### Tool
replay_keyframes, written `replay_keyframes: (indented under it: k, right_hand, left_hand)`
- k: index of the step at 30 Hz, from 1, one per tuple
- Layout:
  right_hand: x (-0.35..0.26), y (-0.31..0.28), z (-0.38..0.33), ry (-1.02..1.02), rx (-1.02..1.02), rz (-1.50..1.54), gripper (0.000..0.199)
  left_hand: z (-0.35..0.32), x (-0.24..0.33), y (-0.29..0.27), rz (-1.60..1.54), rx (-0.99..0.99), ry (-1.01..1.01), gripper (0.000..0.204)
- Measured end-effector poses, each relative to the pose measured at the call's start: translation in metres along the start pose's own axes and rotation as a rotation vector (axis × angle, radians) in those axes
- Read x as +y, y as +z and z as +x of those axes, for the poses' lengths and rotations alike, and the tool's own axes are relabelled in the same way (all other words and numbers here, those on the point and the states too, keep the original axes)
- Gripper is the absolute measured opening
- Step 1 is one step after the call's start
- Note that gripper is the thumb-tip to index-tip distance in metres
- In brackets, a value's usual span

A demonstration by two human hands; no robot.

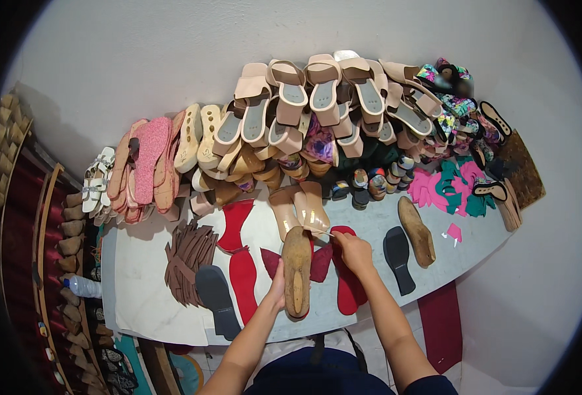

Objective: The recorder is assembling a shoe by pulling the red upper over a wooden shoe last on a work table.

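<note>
"Dark shirt (310, 376) is nearest to my camera. And the hands?"

"I see the left hand (277, 288) half-curled, holding the wooden last (297, 273) over the table (458, 260), between maroon pieces (321, 264). The right hand (354, 253) is almost closed, pinching a thin stick (323, 232)."

No lettering is readable; small marks on the cream insoles (210, 128), beyond and left of the hands (277, 286) (352, 252), are too tiny to read.
</note>
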State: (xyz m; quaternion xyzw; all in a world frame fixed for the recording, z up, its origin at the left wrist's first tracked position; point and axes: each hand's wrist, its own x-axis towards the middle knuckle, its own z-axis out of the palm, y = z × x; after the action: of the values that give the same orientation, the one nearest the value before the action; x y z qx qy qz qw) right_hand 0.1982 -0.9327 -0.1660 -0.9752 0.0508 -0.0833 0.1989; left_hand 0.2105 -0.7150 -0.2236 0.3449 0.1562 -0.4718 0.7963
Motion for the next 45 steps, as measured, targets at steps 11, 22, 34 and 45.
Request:
replay_keyframes:
  k: [11, 22, 34, 45]
  right_hand:
    - [0.082, 0.011, 0.019, 0.393, 0.138, 0.18, 0.04]
    - [-0.022, 0.026, 0.011, -0.088, 0.057, 0.533, 0.034]
    - [-0.077, 0.082, -0.018, 0.327, -0.81, 2.453, 0.07]
    - [-0.131, 0.1, -0.045, 0.385, -0.748, 2.754, 0.051]
  left_hand:
    - [0.002, -0.005, 0.002, 0.022, 0.024, 0.014, 0.078]
    - [-0.035, -0.007, -0.003, 0.038, 0.017, 0.056, 0.079]
    - [-0.096, -0.015, -0.003, -0.036, -0.066, -0.005, 0.075]
    - [-0.143, -0.027, -0.015, -0.111, -0.065, 0.038, 0.069]
